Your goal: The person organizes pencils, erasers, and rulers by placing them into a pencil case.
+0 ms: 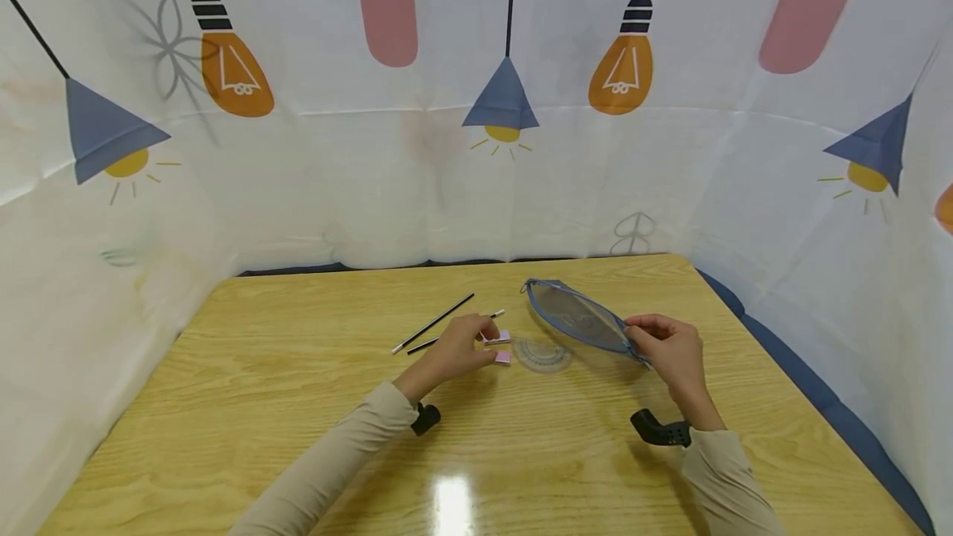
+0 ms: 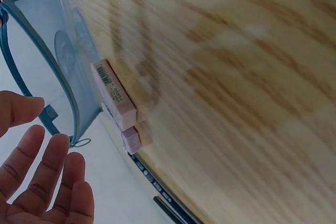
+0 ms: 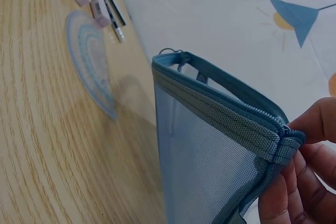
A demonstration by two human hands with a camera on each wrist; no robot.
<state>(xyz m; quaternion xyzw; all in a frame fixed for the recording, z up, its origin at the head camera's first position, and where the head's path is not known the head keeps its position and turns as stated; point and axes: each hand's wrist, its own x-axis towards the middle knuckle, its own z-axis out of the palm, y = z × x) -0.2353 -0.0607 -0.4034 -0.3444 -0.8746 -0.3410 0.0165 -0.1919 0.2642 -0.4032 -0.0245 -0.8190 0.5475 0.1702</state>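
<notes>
A blue mesh zipper pouch (image 1: 577, 317) is held up over the table, its mouth unzipped and gaping. My right hand (image 1: 673, 351) pinches one corner of it between thumb and fingers at the zipper's end. To the left, my left hand (image 1: 460, 347) hovers by two pink erasers, thumb and fingers apart and holding nothing. One eraser (image 2: 114, 95) bears a barcode; the other eraser (image 2: 131, 140) lies beside it. A clear protractor (image 1: 542, 356) lies flat between the erasers and the pouch. Beyond the left hand lie two dark pencils, one pencil (image 1: 433, 323) fully visible, the other pencil (image 1: 423, 346) partly hidden.
The wooden table (image 1: 260, 370) has rounded far corners. A white curtain (image 1: 357, 189) printed with lamps and bulbs surrounds its back and sides. Black cameras are strapped at both wrists, the left wrist camera (image 1: 427, 419) and the right wrist camera (image 1: 658, 428).
</notes>
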